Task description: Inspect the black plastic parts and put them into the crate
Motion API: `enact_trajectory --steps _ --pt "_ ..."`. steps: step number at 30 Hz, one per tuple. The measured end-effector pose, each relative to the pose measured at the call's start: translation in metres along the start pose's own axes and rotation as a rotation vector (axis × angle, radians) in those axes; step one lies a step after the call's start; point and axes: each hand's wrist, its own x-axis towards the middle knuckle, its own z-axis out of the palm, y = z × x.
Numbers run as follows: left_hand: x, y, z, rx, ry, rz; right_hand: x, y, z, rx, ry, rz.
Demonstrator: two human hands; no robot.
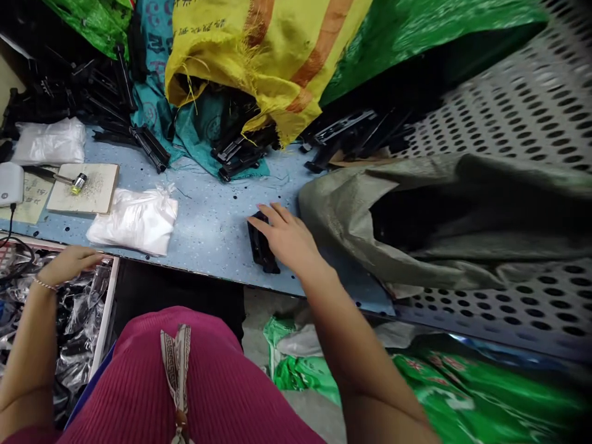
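Observation:
At the middle of the blue worktop, my right hand (287, 237) is on a long black plastic part (263, 250). The thumb and fingertips are at its far end, and the palm hides its right side. My left hand (69, 265), with a bracelet at the wrist, hovers at the table's front edge above an open drawer (110, 308). Its fingers stretch to the right and hold nothing. Black parts in clear plastic wrapping (78, 320) fill that drawer. Between the hands lies a white plastic bag packet (136, 221).
A grey-green sack (342, 209) gapes open on the right. Yellow (287, 55), teal (155, 92) and green (416, 37) sacks spill black parts (238, 154) at the back. A square board (86, 191) carries a small metal-headed tool (78, 182); a white device (12, 185) sits far left.

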Motion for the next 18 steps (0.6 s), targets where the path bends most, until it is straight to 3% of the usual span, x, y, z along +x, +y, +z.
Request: enact_trajectory --steps 2,4,7,9,11,15,18 --pt "0.010 0.058 0.027 -0.049 0.068 0.227 0.010 0.016 0.000 -0.096 -0.092 -0.035" --pt "0.031 0.109 0.059 0.039 0.314 0.359 0.019 0.017 0.003 -0.034 -0.161 -0.038" --pt "0.069 0.145 0.091 0.211 0.474 0.278 0.024 0.005 0.012 0.154 -0.199 0.007" --pt "0.087 0.142 0.093 0.126 0.477 0.223 0.020 -0.007 0.020 0.243 -0.192 0.059" --pt "0.096 0.129 0.083 -0.116 0.446 0.208 0.017 -0.024 0.030 0.485 -0.154 0.162" --pt "0.099 0.107 0.064 -0.631 0.276 0.145 0.028 -0.079 0.044 1.457 -0.051 0.382" --pt "0.097 0.105 0.065 -0.772 0.299 0.179 0.056 -0.128 0.052 1.889 -0.089 0.335"
